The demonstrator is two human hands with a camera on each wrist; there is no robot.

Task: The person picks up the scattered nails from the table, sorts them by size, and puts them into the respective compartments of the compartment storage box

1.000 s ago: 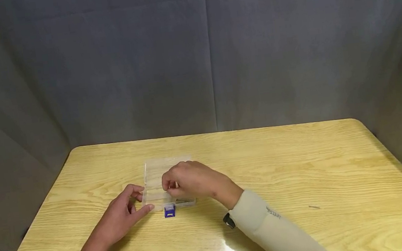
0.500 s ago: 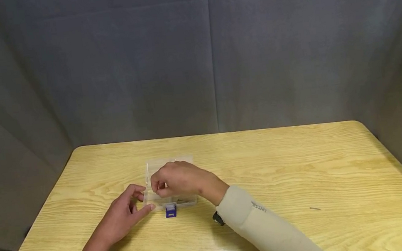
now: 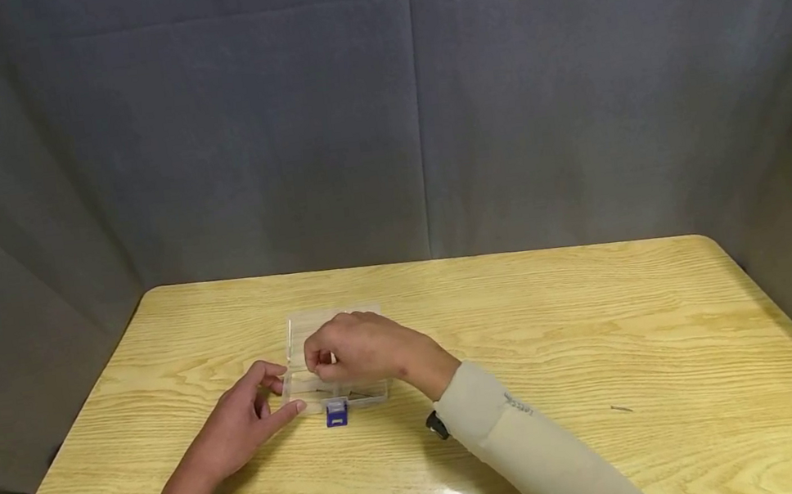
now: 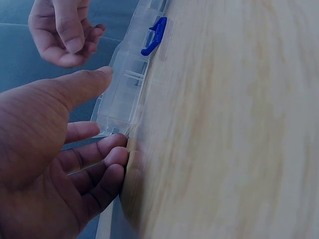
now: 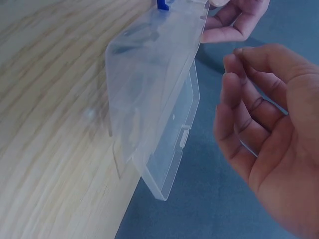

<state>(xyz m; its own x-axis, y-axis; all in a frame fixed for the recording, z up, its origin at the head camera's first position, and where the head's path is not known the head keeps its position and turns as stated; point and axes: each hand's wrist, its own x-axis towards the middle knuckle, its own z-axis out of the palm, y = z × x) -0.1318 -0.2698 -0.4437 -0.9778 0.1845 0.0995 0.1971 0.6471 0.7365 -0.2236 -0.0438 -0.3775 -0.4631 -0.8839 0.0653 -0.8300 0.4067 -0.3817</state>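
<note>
A clear plastic organizer box (image 3: 309, 383) stands with its lid (image 3: 299, 337) swung back, behind its compartments. Its blue latch (image 3: 337, 415) hangs at the front; in the left wrist view the same latch (image 4: 155, 37) shows on the rim. My left hand (image 3: 240, 427) holds the box's left end, thumb at the front corner and fingers at the side. Over the box is my right hand (image 3: 364, 350), fingers curled and thumb tip against the index; nothing shows between the fingertips (image 5: 233, 63). Thin nails lie inside: one nail (image 3: 323, 389) in the left part, more nails (image 3: 362, 394) at right.
A single loose nail (image 3: 620, 409) lies on the wooden table (image 3: 561, 325), well to the right of the box. Grey curtains (image 3: 263, 131) hang behind and beside the table. Both wrists wear black cameras.
My right hand shifted left over the box, then slightly back right. A nail now shows in the left compartment, where none was visible before. My left hand stayed put.
</note>
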